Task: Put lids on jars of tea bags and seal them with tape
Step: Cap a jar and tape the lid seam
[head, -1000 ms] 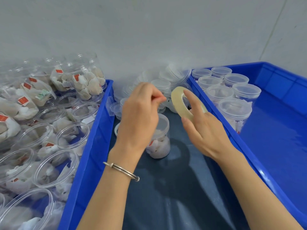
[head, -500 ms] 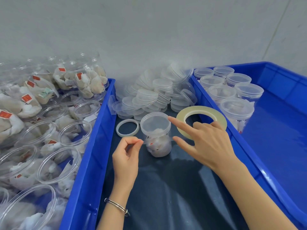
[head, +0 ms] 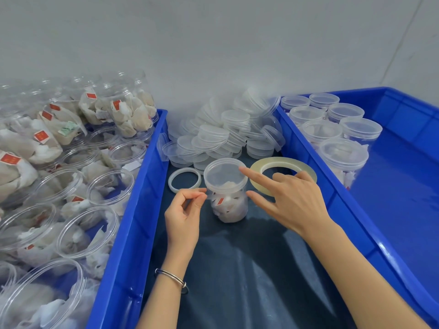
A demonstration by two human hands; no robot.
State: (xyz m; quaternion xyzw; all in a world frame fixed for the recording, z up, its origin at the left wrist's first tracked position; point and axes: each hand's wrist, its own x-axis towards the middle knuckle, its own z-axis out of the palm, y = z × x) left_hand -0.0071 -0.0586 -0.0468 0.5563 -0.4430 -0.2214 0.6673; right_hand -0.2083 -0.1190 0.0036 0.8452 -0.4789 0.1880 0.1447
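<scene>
A small clear jar of tea bags [head: 230, 206] stands on the dark floor of the middle blue crate [head: 133, 233], with a clear lid [head: 222, 173] on it. My left hand [head: 184, 216] is at the jar's left side, thumb and forefinger pinched just under the lid's rim on what looks like a thin clear strip of tape, barely visible. My right hand [head: 292, 198] is on the jar's right, forefinger tip on the lid's edge, thumb near the jar's wall, fingers spread. The tape roll [head: 282, 160] lies flat behind my right hand.
A white ring [head: 184, 180] lies left of the jar. Several loose lids [head: 225, 136] are piled at the crate's far end. Open jars of tea bags [head: 71, 186] fill the left. Lidded jars [head: 344, 148] stand in the right blue crate [head: 403, 210].
The tape roll left my right hand and now lies flat in the crate. My left hand dropped from the roll, pinched, to the jar's side. My right forefinger reached the lid.
</scene>
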